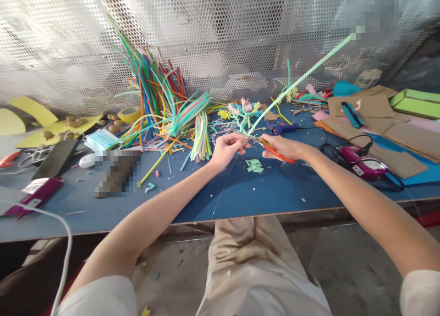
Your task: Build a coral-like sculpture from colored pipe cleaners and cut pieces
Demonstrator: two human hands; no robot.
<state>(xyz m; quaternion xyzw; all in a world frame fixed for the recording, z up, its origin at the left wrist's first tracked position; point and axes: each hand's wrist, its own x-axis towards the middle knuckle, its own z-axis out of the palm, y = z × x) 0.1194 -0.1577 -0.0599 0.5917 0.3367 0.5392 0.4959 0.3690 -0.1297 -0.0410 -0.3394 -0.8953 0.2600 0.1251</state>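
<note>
My left hand (227, 150) pinches the near end of a long pale green straw (302, 77) that slants up to the right across the blue table (275, 192). My right hand (285, 147) grips orange-handled scissors (277, 153), their blades at the straw close to my left fingers. A small heap of cut green straw pieces (255, 165) lies on the table just below both hands. A thin wire or thread runs from my left hand down toward the table's front edge.
A big pile of coloured straws (165, 109) fills the table's middle back, before a perforated metal screen. Straw flowers (242, 110) lie behind my hands. A purple glue gun (362, 162) with black cord and cardboard sheets (395, 132) sit right; a face mask (101, 139) and tape roll (129, 114) left.
</note>
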